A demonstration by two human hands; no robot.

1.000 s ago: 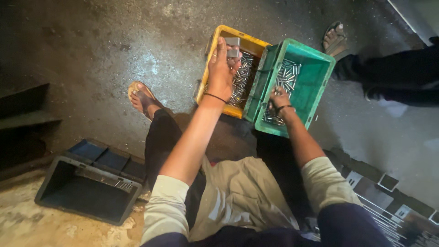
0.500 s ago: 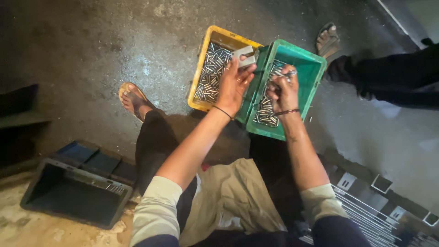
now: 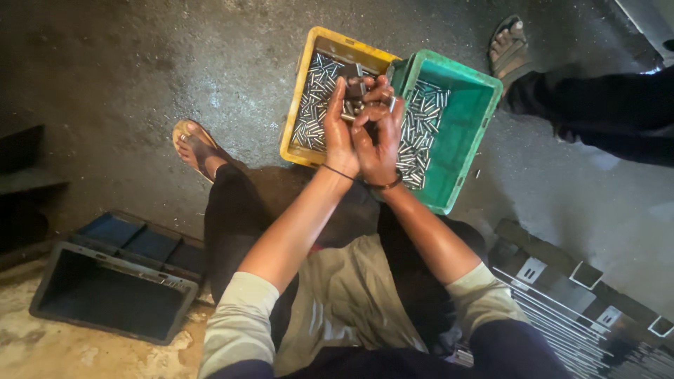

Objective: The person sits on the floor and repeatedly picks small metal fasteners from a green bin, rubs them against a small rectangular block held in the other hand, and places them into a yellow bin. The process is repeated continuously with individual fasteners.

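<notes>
Together, our left hand (image 3: 340,133) and right hand (image 3: 379,137) pinch a small metal block (image 3: 354,88) in pressed fingers (image 3: 385,98) above the yellow crate (image 3: 298,119), probably to steady it.

Yellow crate (image 3: 295,133), green crate (image 3: 463,133) (silvery pins (image 3: 312,105))

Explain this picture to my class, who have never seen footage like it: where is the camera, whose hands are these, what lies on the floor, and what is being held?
The camera sits on a person's head and looks down, so the arms reaching away from us are that person's own. The left hand and right hand meet, palms close, around a small grey metal block and some small metal pins. Below them on the rough concrete floor stand a yellow crate and a green crate, side by side, both holding many such pins. A dark blue crate lies at lower left. The sandalled foot at upper right belongs to someone else.
</notes>
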